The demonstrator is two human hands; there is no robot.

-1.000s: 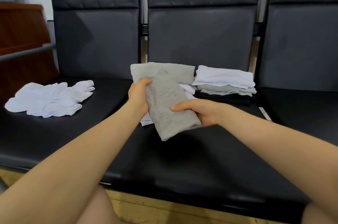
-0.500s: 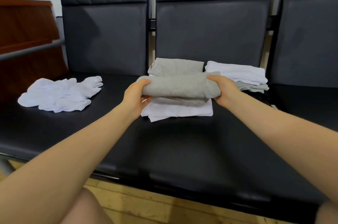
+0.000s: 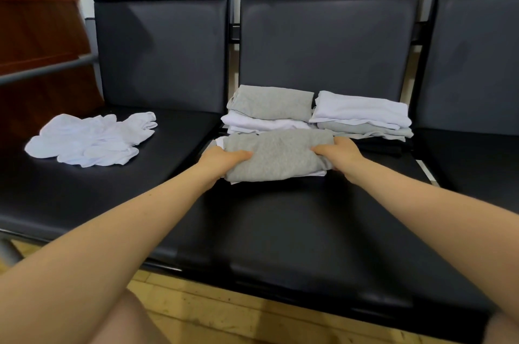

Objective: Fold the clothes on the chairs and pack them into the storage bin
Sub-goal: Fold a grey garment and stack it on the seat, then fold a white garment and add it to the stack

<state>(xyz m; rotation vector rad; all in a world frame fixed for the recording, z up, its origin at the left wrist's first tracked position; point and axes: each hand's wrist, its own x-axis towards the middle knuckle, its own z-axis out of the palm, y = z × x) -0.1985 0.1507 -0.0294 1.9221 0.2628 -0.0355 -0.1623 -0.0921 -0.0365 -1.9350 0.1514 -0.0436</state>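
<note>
Clothes sit on a row of dark chairs (image 3: 309, 231) in the one head view. Much of the folding looks done. A folded grey shirt (image 3: 276, 154) lies on the near part of the middle seat, on top of a white piece whose edges peek out. Just behind it is a stack of folded clothes (image 3: 266, 110), grey on top and white below. To the right of that, another folded stack (image 3: 362, 116) has white on top. One white shirt (image 3: 92, 140) lies crumpled on the left seat, well apart from the stacks. I think it is the one thing left to fold. No storage bin shows, so the packing does not seem to have begun.

Now the fingers. The left hand (image 3: 222, 158) holds the left end of the grey shirt. Its thumb lies on top of the cloth and its other fingers are tucked under the edge, so the cloth is pinched between them. The right hand (image 3: 341, 154) holds the right end the same way, thumb on top and fingers curled around the edge.
</note>
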